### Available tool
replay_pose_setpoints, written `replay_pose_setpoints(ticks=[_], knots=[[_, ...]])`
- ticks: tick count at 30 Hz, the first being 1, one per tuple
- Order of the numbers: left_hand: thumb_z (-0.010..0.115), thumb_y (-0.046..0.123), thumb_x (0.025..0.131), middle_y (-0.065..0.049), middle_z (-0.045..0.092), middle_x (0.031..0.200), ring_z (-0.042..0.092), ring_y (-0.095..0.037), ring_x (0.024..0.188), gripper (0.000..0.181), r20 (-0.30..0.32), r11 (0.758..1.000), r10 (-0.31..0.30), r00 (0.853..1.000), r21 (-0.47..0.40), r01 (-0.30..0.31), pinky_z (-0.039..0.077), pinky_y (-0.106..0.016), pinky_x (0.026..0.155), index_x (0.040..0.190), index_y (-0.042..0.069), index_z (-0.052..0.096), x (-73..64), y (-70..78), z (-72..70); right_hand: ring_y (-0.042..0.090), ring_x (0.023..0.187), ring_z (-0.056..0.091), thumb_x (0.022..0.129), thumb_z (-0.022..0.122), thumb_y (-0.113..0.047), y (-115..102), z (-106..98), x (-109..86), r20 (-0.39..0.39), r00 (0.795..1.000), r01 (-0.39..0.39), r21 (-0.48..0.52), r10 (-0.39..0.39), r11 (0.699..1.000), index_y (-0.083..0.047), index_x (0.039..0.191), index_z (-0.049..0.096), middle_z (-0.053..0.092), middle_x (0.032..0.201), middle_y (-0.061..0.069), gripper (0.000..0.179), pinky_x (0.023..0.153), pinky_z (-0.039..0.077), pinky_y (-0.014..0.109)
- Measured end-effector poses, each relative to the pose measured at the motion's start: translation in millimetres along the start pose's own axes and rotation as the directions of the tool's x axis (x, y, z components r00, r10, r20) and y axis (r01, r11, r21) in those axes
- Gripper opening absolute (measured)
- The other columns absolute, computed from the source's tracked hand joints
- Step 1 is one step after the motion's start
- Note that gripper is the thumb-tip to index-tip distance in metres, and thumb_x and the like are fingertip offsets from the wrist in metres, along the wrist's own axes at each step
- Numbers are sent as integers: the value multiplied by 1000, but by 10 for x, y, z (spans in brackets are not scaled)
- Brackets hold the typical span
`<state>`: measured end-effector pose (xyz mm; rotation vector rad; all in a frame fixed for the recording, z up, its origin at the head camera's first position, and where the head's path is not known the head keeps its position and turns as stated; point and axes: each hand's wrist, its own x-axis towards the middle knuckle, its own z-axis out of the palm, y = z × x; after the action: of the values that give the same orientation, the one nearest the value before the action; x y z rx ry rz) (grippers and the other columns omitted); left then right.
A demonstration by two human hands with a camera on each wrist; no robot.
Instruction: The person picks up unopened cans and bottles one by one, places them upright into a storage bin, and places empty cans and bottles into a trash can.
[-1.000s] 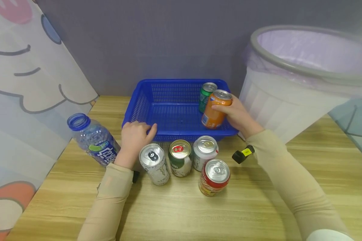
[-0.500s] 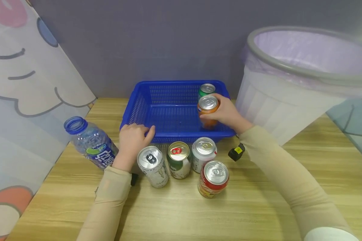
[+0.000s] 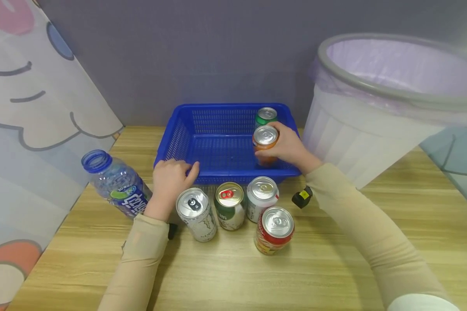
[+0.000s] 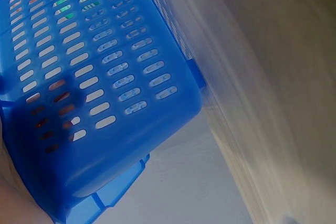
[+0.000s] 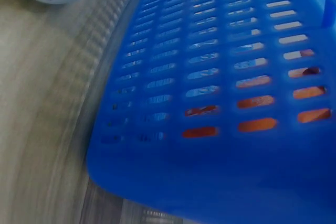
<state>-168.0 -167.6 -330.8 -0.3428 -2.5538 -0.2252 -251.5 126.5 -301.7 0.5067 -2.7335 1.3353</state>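
Note:
My right hand (image 3: 289, 146) holds an orange soda can (image 3: 265, 147) upright inside the right part of the blue plastic basket (image 3: 222, 178). Just behind it in the basket stands a green can (image 3: 266, 116), partly hidden. At the basket's front left, my left hand (image 3: 172, 181) grips the rim, its fingers hooked over the edge and showing dimly through the slots in the left wrist view. Orange also shows through the slotted basket wall (image 5: 210, 156) in the right wrist view.
In front of the basket stand a white can (image 3: 196, 214), a green-and-white can (image 3: 229, 206), a white-and-silver can (image 3: 262, 199) and a red can (image 3: 274, 231). An uncapped blue bottle (image 3: 118, 185) stands left. A tall lined bin (image 3: 358, 125) stands right.
The orange can has moved left and down into the basket in my right hand, from beside its right rim. My left hand keeps its place on the rim; the view has shifted slightly.

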Motion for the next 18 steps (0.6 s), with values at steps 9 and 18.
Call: replay_pose_setpoints(ticks=[9,18], knots=[[49,34,92,-11,64,60,57,-30,60,44,-21,1000,10,1000,-5,-10,38,-41,62,67,4,70,28,12,5,29,104,58,57,89,-17,-21,-13,26,3,999,-40,-81,40,996,-1,124,49,62,112,17,79,94,43,44],[48,34,93,-10,64,61,57,-30,61,45,13,1000,-4,1000,-8,4,38,-41,63,67,4,70,30,18,2,30,104,59,57,89,-18,-39,-2,19,25,998,-49,-113,53,992,0,124,49,62,111,17,80,93,44,44]])
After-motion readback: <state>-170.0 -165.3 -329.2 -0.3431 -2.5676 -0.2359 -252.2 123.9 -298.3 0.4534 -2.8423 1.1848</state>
